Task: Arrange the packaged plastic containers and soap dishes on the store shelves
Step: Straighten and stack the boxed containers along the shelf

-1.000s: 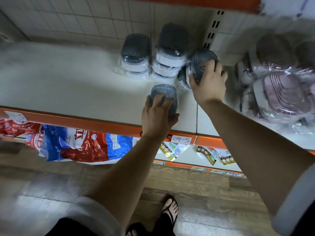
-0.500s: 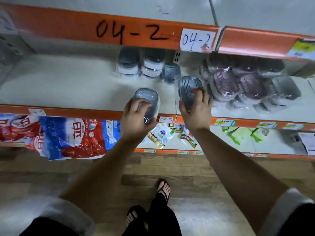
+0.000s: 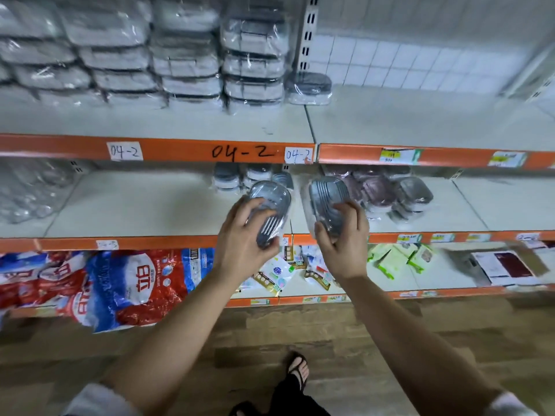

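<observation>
My left hand (image 3: pixel 244 235) grips a wrapped grey soap dish (image 3: pixel 271 210), held in front of the middle shelf (image 3: pixel 135 205). My right hand (image 3: pixel 345 238) grips a second wrapped grey soap dish (image 3: pixel 326 196) beside it. Both dishes are lifted off the shelf, near its front edge. Behind them, at the back of the middle shelf, stand a few more grey soap dishes (image 3: pixel 237 177). Pink and grey wrapped dishes (image 3: pixel 387 189) lie in a loose pile to the right. On the upper shelf, wrapped plastic containers (image 3: pixel 150 55) are stacked in several columns.
Orange shelf edges carry "04-2" labels (image 3: pixel 241 152). A single wrapped dish (image 3: pixel 309 87) sits right of the container stacks. Red and blue bags (image 3: pixel 99 283) and small packets (image 3: pixel 279 274) fill the lower shelf. A sandalled foot (image 3: pixel 297 370) stands on the wooden floor.
Both hands have drawn back from the rear of the middle shelf, each carrying a grey soap dish. The view has tilted up, so the upper shelf with stacked containers now shows.
</observation>
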`<state>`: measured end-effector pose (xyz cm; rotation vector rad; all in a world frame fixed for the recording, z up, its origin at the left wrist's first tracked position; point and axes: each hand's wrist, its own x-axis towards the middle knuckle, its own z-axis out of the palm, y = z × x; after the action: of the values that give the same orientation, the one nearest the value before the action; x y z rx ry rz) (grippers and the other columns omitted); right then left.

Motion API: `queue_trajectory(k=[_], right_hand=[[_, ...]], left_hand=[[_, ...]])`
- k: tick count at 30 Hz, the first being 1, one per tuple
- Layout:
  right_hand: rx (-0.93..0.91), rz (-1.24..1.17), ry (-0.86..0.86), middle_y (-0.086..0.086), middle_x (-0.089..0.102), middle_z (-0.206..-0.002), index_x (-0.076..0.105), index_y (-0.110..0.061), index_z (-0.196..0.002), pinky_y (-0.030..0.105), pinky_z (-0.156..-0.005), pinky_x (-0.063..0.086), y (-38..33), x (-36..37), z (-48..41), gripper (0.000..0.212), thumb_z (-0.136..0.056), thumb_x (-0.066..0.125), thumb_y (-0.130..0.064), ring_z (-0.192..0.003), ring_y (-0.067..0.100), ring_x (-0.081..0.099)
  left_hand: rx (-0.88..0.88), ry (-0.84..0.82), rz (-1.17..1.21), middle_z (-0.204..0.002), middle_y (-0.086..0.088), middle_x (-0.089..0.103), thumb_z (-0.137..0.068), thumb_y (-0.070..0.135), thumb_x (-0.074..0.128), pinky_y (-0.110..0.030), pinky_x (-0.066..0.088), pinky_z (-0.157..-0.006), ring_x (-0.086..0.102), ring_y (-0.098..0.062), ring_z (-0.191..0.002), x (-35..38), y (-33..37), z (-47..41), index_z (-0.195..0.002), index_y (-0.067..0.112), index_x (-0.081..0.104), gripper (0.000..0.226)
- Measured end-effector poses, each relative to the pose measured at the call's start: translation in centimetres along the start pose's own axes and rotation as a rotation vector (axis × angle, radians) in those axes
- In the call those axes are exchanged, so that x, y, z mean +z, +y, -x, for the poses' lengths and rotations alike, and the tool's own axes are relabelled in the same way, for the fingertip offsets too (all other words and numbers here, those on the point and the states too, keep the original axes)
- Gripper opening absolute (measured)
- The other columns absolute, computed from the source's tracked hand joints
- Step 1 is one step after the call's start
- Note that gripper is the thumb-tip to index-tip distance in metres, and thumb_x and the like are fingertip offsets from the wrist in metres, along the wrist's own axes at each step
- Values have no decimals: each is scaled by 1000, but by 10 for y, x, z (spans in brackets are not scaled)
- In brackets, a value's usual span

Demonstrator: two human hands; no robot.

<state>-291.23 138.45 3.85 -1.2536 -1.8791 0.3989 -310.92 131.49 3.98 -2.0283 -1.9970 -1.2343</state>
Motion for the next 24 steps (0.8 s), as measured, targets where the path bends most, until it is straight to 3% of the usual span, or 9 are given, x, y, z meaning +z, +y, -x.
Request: queue_trajectory(k=[5,11,17,21,24], right_hand=[[-88,4,59,17,44,-133,55,-4,-122,41,-103,39,-10,-29,-37,43,-86,71,-21,-125,30,42],[-127,99,75,18,47,-120,58,-4,-116,39,-96,41,2,-56,-122,41,-82,73,-21,-112,35,48],[-114,192,-108,16,51,-117,62,-8,-115,36,-97,36,37,-70,-200,39,-80,74,-21,-112,38,45],[-161,210,-256,20,56,-116,66,-5,-118,39,-105,34,55,-75,-234,39,-81,73,-17,-112,40,50],[-211,232,-298,22,60,-120,68,-1,-115,41,-110,31,68,-78,-253,38,-78,68,2,-117,39,54]], left_hand=[[36,33,17,-137,-10,50,-69,24,77,-36,50,-91,53,-30,-122,-20,14,-49,-116,12,66,49],[-91,-109,-23,-148,-17,33,-62,27,82,-36,37,-107,39,-34,-134,-25,10,-123,-129,14,56,73],[-143,-181,-59,-139,-12,43,-63,30,77,-33,35,-106,41,-30,-128,-15,1,-181,-137,16,48,81],[-147,-216,-101,-132,-8,54,-61,42,57,-38,35,-104,41,-29,-123,-3,-1,-210,-138,20,47,80],[-135,-276,-98,-132,-3,56,-62,42,53,-31,32,-100,40,-26,-121,8,-5,-230,-134,22,53,74]])
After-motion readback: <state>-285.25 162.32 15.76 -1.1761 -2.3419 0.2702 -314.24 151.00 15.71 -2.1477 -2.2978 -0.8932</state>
